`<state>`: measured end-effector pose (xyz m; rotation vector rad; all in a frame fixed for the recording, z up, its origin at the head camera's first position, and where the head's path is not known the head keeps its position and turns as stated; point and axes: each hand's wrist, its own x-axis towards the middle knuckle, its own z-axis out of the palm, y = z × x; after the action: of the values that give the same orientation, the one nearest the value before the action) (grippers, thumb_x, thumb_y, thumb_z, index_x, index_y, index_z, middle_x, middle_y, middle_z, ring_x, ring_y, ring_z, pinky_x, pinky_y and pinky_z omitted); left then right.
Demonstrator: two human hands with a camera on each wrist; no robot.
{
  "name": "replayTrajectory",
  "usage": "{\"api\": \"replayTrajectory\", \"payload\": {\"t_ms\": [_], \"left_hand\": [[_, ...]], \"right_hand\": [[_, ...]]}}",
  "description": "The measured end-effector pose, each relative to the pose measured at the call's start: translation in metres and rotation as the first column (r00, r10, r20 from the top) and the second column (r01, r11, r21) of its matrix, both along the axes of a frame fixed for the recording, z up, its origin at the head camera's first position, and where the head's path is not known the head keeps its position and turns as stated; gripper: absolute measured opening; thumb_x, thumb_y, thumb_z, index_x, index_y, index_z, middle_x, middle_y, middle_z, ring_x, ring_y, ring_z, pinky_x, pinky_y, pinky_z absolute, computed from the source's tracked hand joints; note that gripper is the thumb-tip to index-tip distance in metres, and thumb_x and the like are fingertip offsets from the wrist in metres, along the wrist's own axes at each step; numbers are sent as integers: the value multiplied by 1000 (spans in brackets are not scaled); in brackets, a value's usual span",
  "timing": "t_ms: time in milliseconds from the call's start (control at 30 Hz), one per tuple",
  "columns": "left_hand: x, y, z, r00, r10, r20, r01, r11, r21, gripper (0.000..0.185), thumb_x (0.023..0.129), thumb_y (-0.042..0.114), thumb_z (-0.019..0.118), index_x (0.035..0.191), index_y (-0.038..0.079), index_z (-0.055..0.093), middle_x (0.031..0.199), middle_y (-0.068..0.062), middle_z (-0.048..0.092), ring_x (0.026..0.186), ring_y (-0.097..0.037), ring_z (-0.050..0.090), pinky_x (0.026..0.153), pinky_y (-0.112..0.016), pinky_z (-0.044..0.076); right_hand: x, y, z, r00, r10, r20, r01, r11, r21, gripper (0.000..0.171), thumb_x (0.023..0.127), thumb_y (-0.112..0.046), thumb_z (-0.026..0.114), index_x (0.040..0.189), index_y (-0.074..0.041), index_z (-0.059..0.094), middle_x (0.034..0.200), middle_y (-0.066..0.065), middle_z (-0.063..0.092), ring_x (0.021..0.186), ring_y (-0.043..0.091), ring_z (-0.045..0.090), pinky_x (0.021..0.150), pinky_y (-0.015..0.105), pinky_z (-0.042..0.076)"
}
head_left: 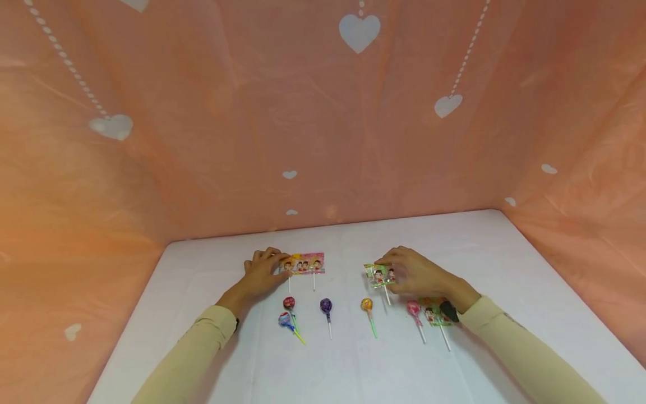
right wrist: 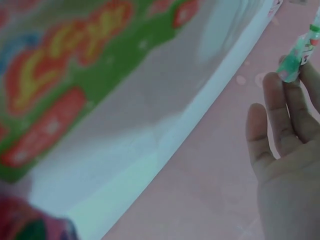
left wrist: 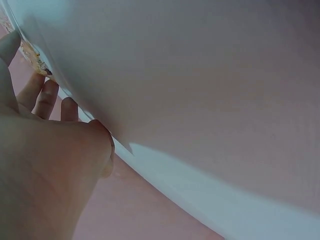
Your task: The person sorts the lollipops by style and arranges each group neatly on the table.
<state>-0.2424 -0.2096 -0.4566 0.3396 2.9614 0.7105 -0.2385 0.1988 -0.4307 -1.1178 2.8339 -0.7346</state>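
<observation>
In the head view my left hand (head_left: 262,272) pinches the left edge of a pink-wrapped flat lollipop (head_left: 289,265), thumb and forefinger on its wrapper. Beside it, close against it, is another pink-wrapped lollipop (head_left: 317,264), its white stick pointing toward me. My right hand (head_left: 416,272) holds a green-wrapped flat lollipop (head_left: 378,275) by the right side of its wrapper, white stick slanting down. The left wrist view shows part of the orange-pink wrapper (left wrist: 35,59) between thumb and fingers. In the right wrist view, the green wrapper (right wrist: 295,62) is at the fingertips.
Nearer me on the white table (head_left: 343,376) lie round lollipops: red (head_left: 289,303), blue (head_left: 285,320), purple (head_left: 326,306), yellow (head_left: 367,304) and pink (head_left: 414,308). Another green-wrapped lollipop (head_left: 435,314) lies under my right wrist. An orange heart-patterned cloth (head_left: 323,129) surrounds the table.
</observation>
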Motion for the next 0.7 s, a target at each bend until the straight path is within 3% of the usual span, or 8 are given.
{"api": "replayTrajectory", "payload": {"t_ms": [67,267,467,700], "left_hand": [[0,0,0,1000,0,4,0,1000,2,53,96,40,63,143,19,53,144,-7,45,133,-34,34,97,-53,25],[1,0,1,1000,0,1,0,1000,-4,52,95,39,63,142,18,53,143,-8,46,132,-35,35,96,-53,26],[3,2,3,1000,6,15,-6,1000,12,52,95,38,64,142,17,54,143,-8,46,132,-35,35,95,-52,25],[0,1,0,1000,8,2,-8,1000,-3,53,95,40,64,142,19,53,143,-8,46,133,-34,35,96,-52,26]], "right_hand": [[-3,-1,-2,1000,-3,8,3,1000,9,49,81,-34,74,128,-25,66,122,-13,62,117,11,53,103,43,44],[-10,-4,-3,996,48,-75,-46,999,28,49,80,-32,74,125,-17,68,118,-5,65,113,17,56,99,44,46],[-16,-6,-3,997,65,-49,-65,998,16,51,79,-33,76,126,-16,68,119,-2,65,112,19,57,99,47,46],[-28,-8,-5,992,99,-78,-98,995,6,52,78,-32,77,126,-14,68,117,-1,67,111,19,58,100,47,46]]}}
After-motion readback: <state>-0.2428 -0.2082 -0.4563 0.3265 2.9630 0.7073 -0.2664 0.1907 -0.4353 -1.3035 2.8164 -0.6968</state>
